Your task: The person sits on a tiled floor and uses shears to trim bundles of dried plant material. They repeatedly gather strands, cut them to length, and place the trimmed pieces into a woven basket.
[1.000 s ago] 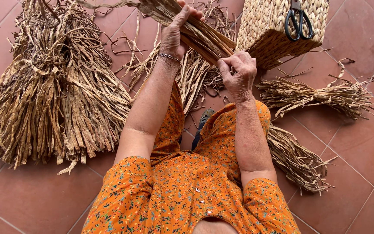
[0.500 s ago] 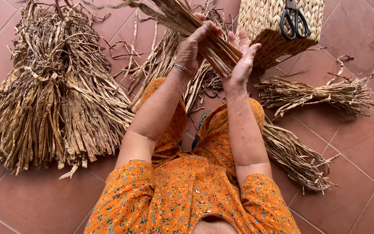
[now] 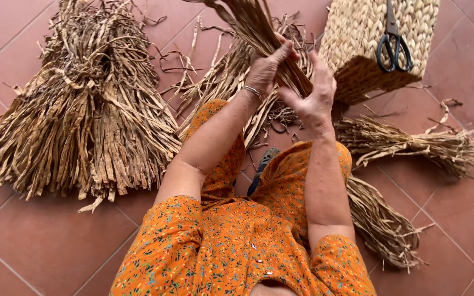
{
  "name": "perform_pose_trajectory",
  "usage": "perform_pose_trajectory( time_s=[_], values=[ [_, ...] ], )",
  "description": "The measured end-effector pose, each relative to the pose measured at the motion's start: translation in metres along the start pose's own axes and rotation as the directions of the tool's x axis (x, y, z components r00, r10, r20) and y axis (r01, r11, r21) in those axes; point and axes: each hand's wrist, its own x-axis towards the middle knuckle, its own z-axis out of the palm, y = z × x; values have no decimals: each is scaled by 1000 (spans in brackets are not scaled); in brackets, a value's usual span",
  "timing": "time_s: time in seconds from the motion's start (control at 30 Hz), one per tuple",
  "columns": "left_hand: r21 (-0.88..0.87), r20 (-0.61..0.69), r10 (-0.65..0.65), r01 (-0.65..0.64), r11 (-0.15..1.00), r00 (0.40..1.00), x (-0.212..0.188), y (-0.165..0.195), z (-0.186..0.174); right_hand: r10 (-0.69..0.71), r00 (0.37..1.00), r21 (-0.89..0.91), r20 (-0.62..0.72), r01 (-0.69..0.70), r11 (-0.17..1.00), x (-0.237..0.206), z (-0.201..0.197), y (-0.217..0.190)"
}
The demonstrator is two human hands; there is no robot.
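head view – worn high, faces straight down | close over lap, tiled floor (image 3: 39,241)

Both forearms raised ahead, left hand (image 3: 267,68) clenched, right hand (image 3: 314,96) open-fingered just beside it
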Motion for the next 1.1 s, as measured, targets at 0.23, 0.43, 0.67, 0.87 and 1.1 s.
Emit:
perform_pose_trajectory(
  time_s=[0.23, 0.43, 0.67, 0.87, 1.1],
  values=[
    [-45, 31, -149, 150, 988, 988, -10, -25, -12, 257, 947, -103, 190, -242, 965, -9, 39, 7],
    [-55, -113, -299, 294, 954, 948, 27, 9, -51, 125, 974, -194, 187, -88, 977, -45, 70, 36],
    [-80, -121, -128, 119, 990, 984, 46, 41, -89, 189, 955, -185, 229, -148, 971, -93, 97, 52],
    [48, -214, 52, -43, 998, 976, 57, 63, -106, 201, 965, -190, 167, -168, 967, -140, 132, 51],
    [223, -96, 107, -83, 971, 990, 58, 77, -114, 257, 916, 86, 307, -295, 952, -162, 145, 41]
  ],
)
